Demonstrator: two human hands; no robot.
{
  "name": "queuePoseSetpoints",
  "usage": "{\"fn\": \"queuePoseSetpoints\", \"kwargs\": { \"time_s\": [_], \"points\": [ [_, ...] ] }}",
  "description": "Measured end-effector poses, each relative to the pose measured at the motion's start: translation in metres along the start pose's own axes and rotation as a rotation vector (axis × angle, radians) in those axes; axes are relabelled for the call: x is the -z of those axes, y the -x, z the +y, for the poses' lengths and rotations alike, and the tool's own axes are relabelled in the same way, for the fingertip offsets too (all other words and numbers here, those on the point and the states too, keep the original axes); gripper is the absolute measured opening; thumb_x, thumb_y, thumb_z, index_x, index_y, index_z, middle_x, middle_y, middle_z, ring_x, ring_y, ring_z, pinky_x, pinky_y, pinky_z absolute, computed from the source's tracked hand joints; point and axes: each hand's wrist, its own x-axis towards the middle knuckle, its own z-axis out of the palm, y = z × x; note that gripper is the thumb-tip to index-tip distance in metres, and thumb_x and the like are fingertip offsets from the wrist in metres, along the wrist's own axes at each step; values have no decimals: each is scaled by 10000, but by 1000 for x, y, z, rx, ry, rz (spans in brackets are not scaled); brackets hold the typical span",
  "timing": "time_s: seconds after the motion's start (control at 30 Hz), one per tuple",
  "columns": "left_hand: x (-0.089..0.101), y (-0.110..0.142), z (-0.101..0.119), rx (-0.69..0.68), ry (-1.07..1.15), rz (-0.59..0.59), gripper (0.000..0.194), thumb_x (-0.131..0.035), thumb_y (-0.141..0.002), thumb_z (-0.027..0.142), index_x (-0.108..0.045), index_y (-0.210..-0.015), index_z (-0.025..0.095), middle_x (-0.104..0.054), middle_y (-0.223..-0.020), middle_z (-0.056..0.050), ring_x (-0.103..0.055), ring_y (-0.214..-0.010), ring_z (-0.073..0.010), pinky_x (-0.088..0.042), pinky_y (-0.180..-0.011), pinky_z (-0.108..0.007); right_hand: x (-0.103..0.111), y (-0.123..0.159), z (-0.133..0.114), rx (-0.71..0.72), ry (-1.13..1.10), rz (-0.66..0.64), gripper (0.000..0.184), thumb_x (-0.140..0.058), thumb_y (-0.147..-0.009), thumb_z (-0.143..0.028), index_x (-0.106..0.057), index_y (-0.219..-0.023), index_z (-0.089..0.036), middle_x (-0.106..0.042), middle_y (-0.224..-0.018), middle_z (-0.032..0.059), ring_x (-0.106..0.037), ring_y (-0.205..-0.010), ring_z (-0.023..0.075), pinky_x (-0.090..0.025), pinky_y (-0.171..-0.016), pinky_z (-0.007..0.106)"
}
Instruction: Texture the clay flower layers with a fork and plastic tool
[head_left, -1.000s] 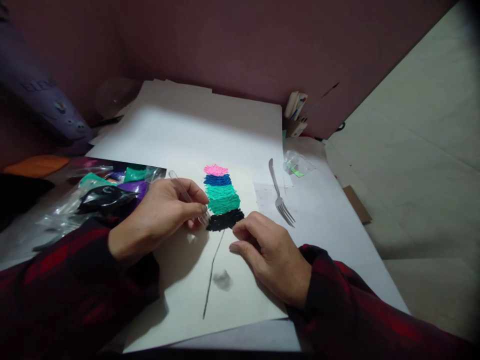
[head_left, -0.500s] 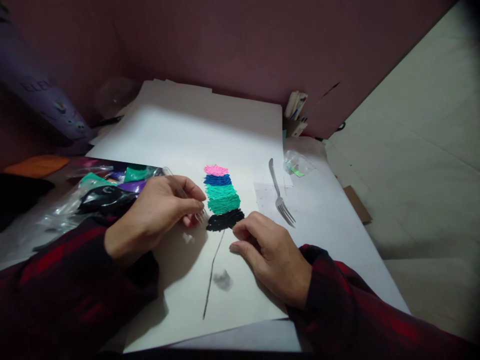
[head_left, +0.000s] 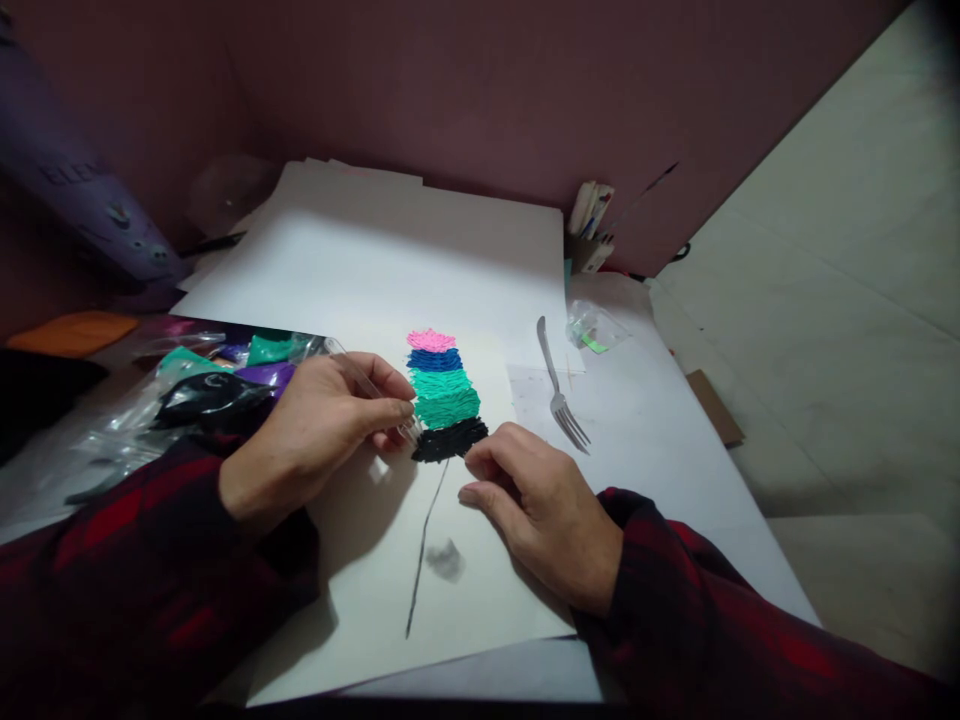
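Observation:
A clear plastic fork (head_left: 358, 374) is gripped between the thumb and fingers of my left hand (head_left: 322, 425). Its tines point down at the left edge of a black textured clay band (head_left: 450, 440). Above that band, turquoise-green clay (head_left: 444, 397), dark blue clay (head_left: 435, 360) and pink clay (head_left: 431, 341) are stacked on the cream paper (head_left: 360, 620). My right hand (head_left: 536, 510) rests on the paper, fingers curled and thumb apart from the index finger, whose tip is at the black band's right end. A dark drawn line (head_left: 424, 550) runs down from the clay.
A metal fork (head_left: 559, 390) lies to the right, near a small clear bag (head_left: 592, 328). Bagged coloured clay (head_left: 214, 395) is heaped on the left. Large white sheets (head_left: 390, 240) lie behind, with white sticks or markers (head_left: 592, 210) by the pink wall. A grey smudge marks the paper.
My left hand has shifted slightly to the right, bringing the plastic fork's tines closer to the black clay. My right hand has stayed in place.

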Motion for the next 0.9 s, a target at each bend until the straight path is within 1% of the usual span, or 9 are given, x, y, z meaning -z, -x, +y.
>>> {"fn": "queuePoseSetpoints", "kwargs": {
  "time_s": [0.33, 0.53, 0.6, 0.7, 0.77, 0.83, 0.9],
  "points": [
    [1, -4, -4, -13, -24, -5, 111, -653, -611, 93, -568, -621, 164, -603, -484, 19, -516, -428, -99, -412, -443, -198, 1, 0, 0, -7, 1, -8, 126, -582, -822, -157, -478, -756, -187, -469, -733, -19, -426, -690, 123, -341, -627, 264],
    [3, -1, 3, -8, -66, 40, 109, -669, -601, 92, -583, -614, 158, -602, -482, 18, -523, -426, -100, -411, -436, -195, 1, 0, 0, 2, -1, 5, 118, -579, -825, -165, -486, -756, -189, -486, -733, -10, -434, -686, 128, -342, -619, 265],
    [4, 2, 5, -67, -48, 72, 109, -689, -615, 112, -603, -667, 155, -612, -504, 20, -545, -448, -107, -428, -452, -198, 1, 0, 0, 2, -3, 3, 121, -578, -826, -163, -482, -756, -189, -485, -735, -10, -435, -688, 128, -343, -621, 266],
    [5, 8, 4, -234, -7, 132, 151, -703, -684, 177, -614, -805, 161, -644, -596, 19, -602, -531, -127, -481, -528, -222, 2, 0, -1, -5, -6, -4, 129, -582, -823, -157, -476, -757, -187, -480, -739, -12, -432, -686, 126, -345, -621, 267],
    [6, 11, 3, -326, -4, 175, 171, -696, -724, 215, -607, -860, 163, -667, -676, 4, -637, -595, -149, -518, -587, -250, 2, 0, -1, -7, -10, -5, 136, -589, -818, -153, -475, -751, -184, -478, -737, -15, -431, -682, 123, -348, -619, 268],
    [5, 13, 3, -368, -38, 218, 181, -700, -733, 238, -612, -870, 161, -679, -728, -13, -656, -650, -169, -539, -628, -270, 2, 0, 0, -6, -21, -3, 139, -595, -813, -150, -480, -741, -183, -479, -728, -17, -435, -681, 121, -355, -619, 270],
    [4, 15, 2, -379, -82, 240, 183, -709, -729, 253, -623, -861, 160, -685, -747, -23, -661, -673, -177, -541, -628, -267, 1, 1, 0, -5, -57, 13, 121, -600, -808, -147, -501, -750, -182, -492, -725, -17, -449, -677, 120, -370, -614, 270]
  ]
}}
